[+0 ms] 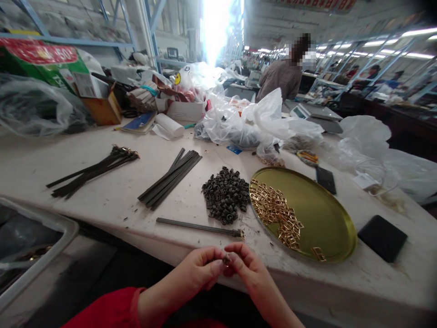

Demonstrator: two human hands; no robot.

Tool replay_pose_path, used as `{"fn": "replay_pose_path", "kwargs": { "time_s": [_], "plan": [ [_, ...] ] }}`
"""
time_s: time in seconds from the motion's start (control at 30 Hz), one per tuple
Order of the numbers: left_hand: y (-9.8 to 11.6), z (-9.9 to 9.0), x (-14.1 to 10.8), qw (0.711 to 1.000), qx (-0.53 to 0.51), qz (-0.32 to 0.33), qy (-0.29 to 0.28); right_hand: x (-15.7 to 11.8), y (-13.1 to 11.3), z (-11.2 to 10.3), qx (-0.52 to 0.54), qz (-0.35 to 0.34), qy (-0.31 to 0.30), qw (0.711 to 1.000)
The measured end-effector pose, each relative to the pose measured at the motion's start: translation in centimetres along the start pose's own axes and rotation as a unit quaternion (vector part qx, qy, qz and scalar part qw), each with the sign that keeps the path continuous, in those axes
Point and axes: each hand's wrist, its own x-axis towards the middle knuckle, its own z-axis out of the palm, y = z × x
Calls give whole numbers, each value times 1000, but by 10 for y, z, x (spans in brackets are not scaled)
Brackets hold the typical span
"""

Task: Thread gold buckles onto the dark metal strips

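At the front edge of the table my left hand and my right hand meet, fingertips pinched together. Between them is a small dark piece with a metallic glint, mostly covered by the fingers. Just beyond them lies a single dark strap with a gold-coloured buckle at its right end. Behind that strap is a heap of small dark loops. To the right, a round gold tray carries many small rectangular gold buckles.
Left of the loops lie a bundle of plain dark straps and another bundle with buckles. A black flat case and a phone-like slab flank the tray. Plastic bags crowd the back. A white bin stands lower left.
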Motion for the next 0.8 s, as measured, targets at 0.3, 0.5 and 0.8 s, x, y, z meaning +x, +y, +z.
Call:
{"fn": "replay_pose_path", "kwargs": {
  "time_s": [0.3,0.5,0.8],
  "plan": [
    [17,-9,14,993,88,-4,78,91,-27,-52,-646,-151,126,738],
    [19,-8,13,988,132,0,78,104,-27,-50,-642,-129,117,747],
    [31,-2,9,953,240,108,151,52,-38,-35,-353,-115,9,928]
  ]
}}
